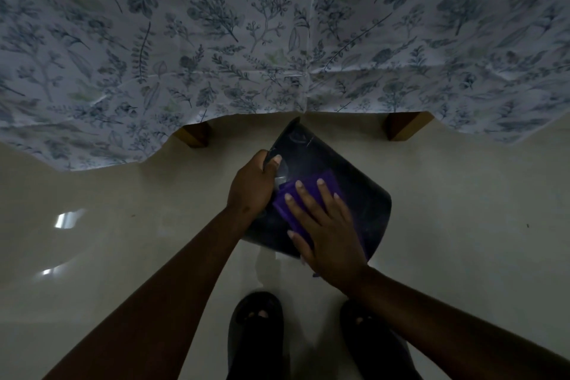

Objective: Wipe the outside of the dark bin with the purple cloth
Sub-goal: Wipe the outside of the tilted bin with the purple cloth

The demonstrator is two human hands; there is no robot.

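Observation:
The dark bin [354, 194] lies tipped on the pale floor in the middle of the head view, its outer wall facing up at me. My left hand [251, 185] grips its left edge, thumb over the rim. My right hand [324, 225] lies flat with fingers spread on the purple cloth [311, 187], pressing it against the bin's outside wall. Most of the cloth is hidden under my palm and fingers.
A table draped in a white cloth with a blue leaf print [277, 40] hangs just beyond the bin. Two wooden table legs [196, 134] [404, 125] show under its hem. Glossy pale floor [123, 225] spreads to both sides. My feet in dark slippers [256, 324] stand below.

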